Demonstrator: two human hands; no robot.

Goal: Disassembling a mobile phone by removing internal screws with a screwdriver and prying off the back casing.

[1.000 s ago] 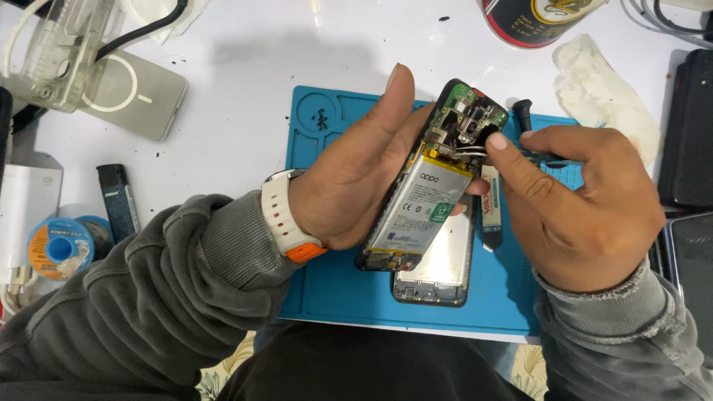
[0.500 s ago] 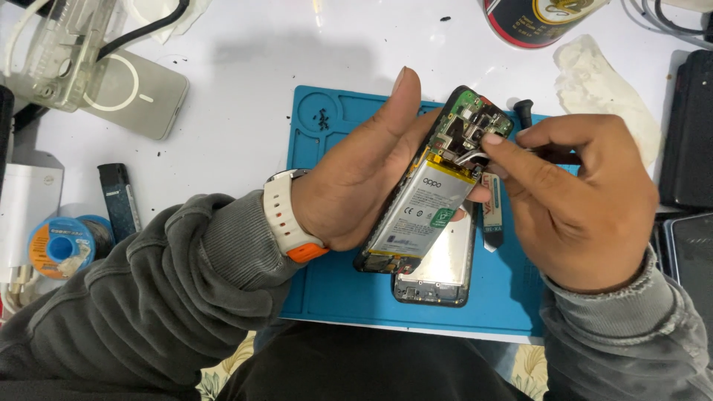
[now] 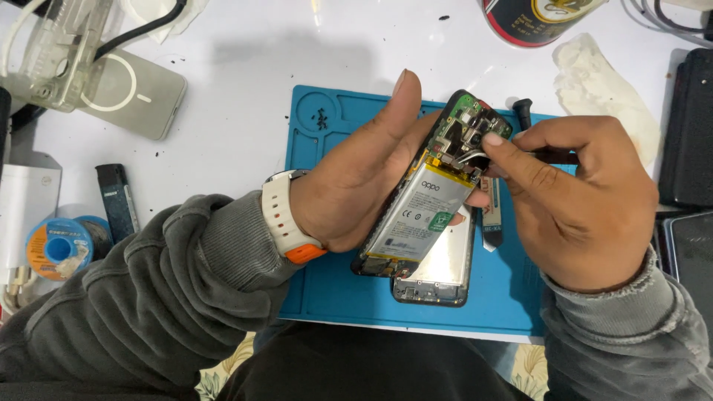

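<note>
My left hand [image 3: 364,178] grips an opened phone [image 3: 427,200], tilted above a blue work mat [image 3: 327,289]. The phone's silver battery and green circuit board face up. My right hand [image 3: 575,200] pinches metal tweezers [image 3: 469,156], whose tips touch the board near the phone's top end. Under the phone, a second phone part with a shiny back [image 3: 438,271] lies flat on the mat. A small flat pry tool [image 3: 492,223] rests on the mat just right of it.
A white charging pad [image 3: 137,93] and a clear plastic device [image 3: 56,52] sit at the top left. A solder spool [image 3: 59,245] and a dark stick [image 3: 117,199] lie left. A round tin [image 3: 535,18], a white glove [image 3: 605,85] and dark devices [image 3: 687,141] line the right.
My left hand has tipped the phone slightly more upright. My right hand's tweezers stay at the board, shifting a little.
</note>
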